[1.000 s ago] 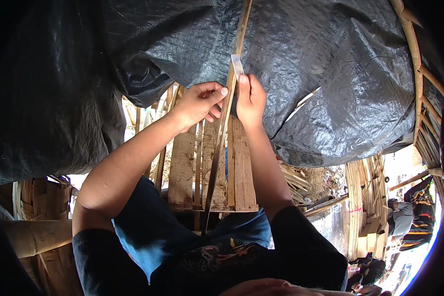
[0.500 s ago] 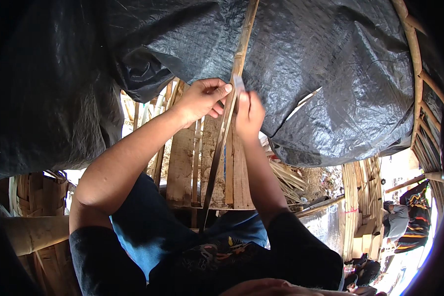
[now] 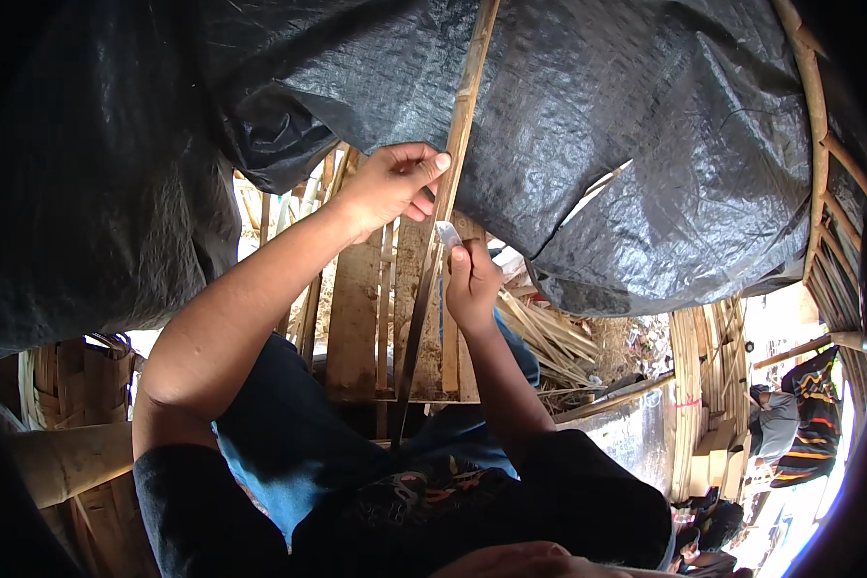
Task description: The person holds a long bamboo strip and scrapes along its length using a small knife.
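A long, narrow bamboo strip (image 3: 464, 96) runs from the top of the view down toward my lap, its lower part dark. My left hand (image 3: 400, 185) is closed on it about midway along, thumb on its near face. Below that, on the strip's right side, my right hand (image 3: 475, 286) grips a knife with a short, pale blade (image 3: 448, 233). The blade tip lies against or very close to the strip's edge; its handle is hidden in my fingers.
Wooden planks (image 3: 354, 328) form a bench in front of my lap. A black plastic sheet (image 3: 588, 125) hangs across the far side, with a slit at right. Split bamboo (image 3: 554, 342) lies to the right; bamboo bundles (image 3: 689, 405) stand beyond. A thick bamboo pole (image 3: 77, 458) is at left.
My right hand has moved down along the strip toward me with the knife, from beside my left hand to below it. My left hand has barely moved.
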Motion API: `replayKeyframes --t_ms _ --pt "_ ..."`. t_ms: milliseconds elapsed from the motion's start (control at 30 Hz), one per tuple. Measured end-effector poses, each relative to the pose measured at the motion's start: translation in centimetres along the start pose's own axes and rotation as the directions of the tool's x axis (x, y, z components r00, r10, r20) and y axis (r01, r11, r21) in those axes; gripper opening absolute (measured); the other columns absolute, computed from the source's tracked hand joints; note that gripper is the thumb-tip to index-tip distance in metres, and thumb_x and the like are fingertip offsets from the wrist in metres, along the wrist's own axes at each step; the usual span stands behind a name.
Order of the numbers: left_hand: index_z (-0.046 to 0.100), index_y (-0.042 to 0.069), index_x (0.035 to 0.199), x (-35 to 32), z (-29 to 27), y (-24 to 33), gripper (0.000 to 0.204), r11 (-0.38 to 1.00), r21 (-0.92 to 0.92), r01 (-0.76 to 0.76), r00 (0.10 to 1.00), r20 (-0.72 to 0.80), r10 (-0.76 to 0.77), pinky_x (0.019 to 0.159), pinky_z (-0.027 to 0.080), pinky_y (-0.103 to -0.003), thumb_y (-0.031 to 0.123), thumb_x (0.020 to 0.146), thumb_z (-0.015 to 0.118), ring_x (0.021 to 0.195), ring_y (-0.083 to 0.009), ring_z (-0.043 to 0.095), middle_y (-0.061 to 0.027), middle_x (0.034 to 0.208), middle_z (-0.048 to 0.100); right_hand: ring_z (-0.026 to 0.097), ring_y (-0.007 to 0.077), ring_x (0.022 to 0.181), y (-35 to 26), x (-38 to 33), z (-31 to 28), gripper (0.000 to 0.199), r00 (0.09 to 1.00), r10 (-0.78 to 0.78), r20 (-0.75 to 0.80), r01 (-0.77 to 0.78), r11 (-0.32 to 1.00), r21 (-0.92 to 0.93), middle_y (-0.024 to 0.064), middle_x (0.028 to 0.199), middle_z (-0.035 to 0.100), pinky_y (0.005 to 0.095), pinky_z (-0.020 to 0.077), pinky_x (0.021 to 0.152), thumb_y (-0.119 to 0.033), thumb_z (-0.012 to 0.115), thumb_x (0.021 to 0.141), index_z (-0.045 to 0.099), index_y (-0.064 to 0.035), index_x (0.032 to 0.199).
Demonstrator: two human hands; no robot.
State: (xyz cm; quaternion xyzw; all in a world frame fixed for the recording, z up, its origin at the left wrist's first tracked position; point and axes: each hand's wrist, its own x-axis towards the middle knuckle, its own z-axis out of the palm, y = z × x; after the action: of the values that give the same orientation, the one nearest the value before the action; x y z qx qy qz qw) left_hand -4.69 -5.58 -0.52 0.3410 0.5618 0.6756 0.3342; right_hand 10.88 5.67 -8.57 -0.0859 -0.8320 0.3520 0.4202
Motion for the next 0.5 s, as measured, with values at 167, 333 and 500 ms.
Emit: replayKeyframes --t_ms 167,333,500 --pt "0.064 0.007 0.105 0.4 0.4 -0.1 0.034 0.999 -0.031 -0.015 1.0 -0.002 0.015 0.061 0.054 -0.023 0.039 0.096 0.059 0.066 -0.0086 0.06 -0.0024 0.087 0.064 0.041 0.0189 0.05 -0.4 6.4 0.5 0.025 0.984 -0.092 -0.152 0.096 0.995 0.017 0.0162 0.06 0.046 0.0324 0.0376 0.048 -0.016 0.057 0.095 0.051 0.0002 0.077" --pt "0.061 0.003 0.113 0.7 -0.1 -0.3 0.035 0.999 -0.045 -0.03 0.999 0.032 0.032 0.064 0.055 -0.024 0.034 0.097 0.059 0.066 -0.0101 0.063 -0.0035 0.086 0.063 0.042 0.0207 0.05 -0.4 6.0 -0.5 0.026 0.99 -0.139 0.035 0.138 0.99 0.008 0.0139 0.06 0.047 0.0332 0.039 0.048 -0.017 0.061 0.094 0.051 -0.0025 0.076" --pt "0.063 0.006 0.107 -0.3 -1.4 0.2 0.041 0.999 0.019 0.05 0.998 -0.024 -0.05 0.065 0.055 -0.026 0.044 0.092 0.063 0.07 -0.0122 0.063 -0.0049 0.091 0.063 0.054 0.0297 0.053 0.4 -2.5 -1.0 0.024 0.983 -0.123 0.135 0.12 0.992 0.024 0.0156 0.063 0.052 0.0375 0.0422 0.051 -0.019 0.064 0.091 0.054 -0.0045 0.075"
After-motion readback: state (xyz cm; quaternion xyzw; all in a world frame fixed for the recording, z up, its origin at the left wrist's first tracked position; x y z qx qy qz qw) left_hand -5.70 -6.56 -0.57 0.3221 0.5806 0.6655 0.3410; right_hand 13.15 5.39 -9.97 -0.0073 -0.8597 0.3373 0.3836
